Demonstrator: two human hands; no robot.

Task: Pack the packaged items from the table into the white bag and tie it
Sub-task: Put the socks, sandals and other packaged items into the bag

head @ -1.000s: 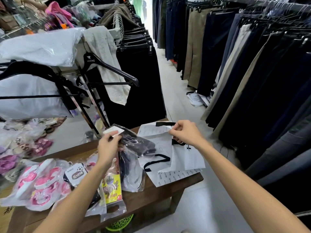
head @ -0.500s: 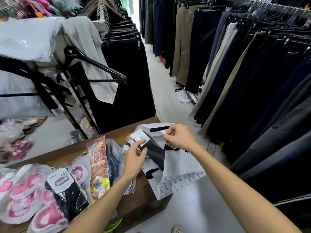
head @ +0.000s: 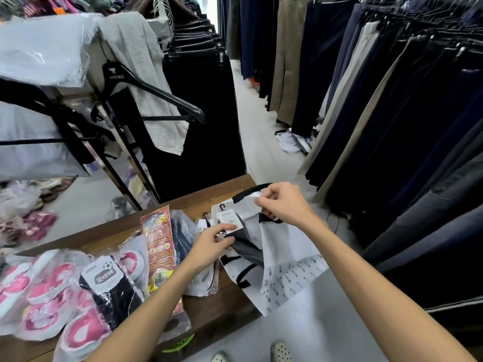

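Note:
A white bag point(head: 285, 246) with black handles and small black print hangs over the right end of the wooden table point(head: 222, 301). My right hand point(head: 282, 205) pinches its upper rim and holds the mouth apart. My left hand point(head: 211, 244) grips a clear-wrapped dark garment packet point(head: 245, 248) with a white label, its lower part inside the bag's mouth. On the table to the left lie an orange-red printed packet point(head: 158, 246), a packet of dark cloth point(head: 183, 236), black socks in plastic point(head: 109, 288) and pink-and-white slippers in plastic point(head: 44, 291).
Racks of dark and beige trousers point(head: 392, 113) line the right side of the aisle. A black hanger point(head: 154, 92) and a grey cloth point(head: 146, 82) hang from a rack beyond the table. White papers point(head: 290, 139) lie on the floor. My shoes point(head: 279, 351) show below.
My left hand carried the dark packet from the table pile rightward and pushed it into the bag's mouth. My right hand kept its hold on the rim.

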